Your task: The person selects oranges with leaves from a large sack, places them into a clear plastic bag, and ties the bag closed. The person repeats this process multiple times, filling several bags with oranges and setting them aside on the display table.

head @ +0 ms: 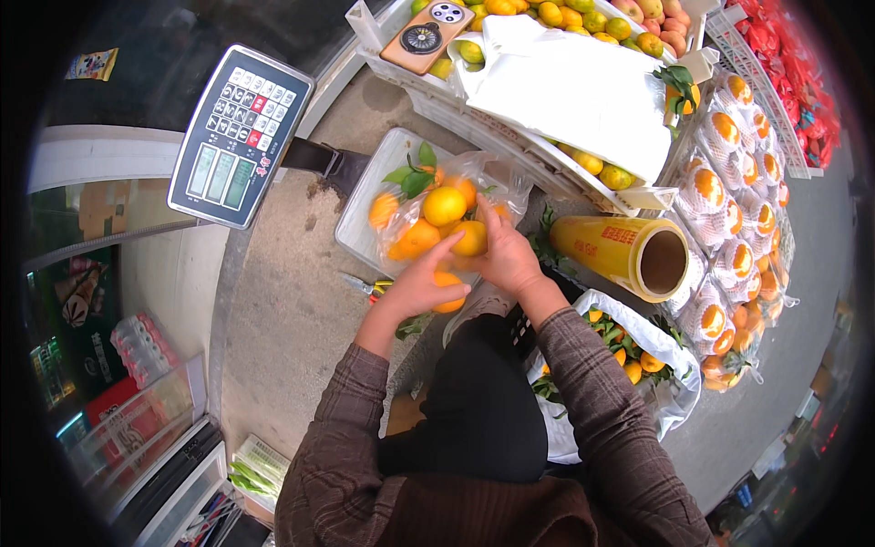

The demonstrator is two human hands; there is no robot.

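My left hand (422, 279) reaches over the near edge of a scale's pan (355, 225), its thumb and fingers around an orange citrus fruit (448, 292). Beside it, my right hand (507, 254) lies with its fingertips at another orange fruit (470, 239); whether it grips that fruit is unclear. In the pan, a clear plastic bag (495, 171) lies spread with several orange fruits in and about it. One fruit there bears green leaves (415, 179). The digital scale's display and keypad (239, 137) stand to the left of the pan.
Pruning shears (366, 286) lie left of my left hand. A large yellow roll (601, 253) is at right, above a white sack (683, 383) of leafy fruits. A crate (437, 102) holds citrus, a white bag (567, 89) and a phone (427, 37). Net-wrapped fruits (735, 263) stand farther right.
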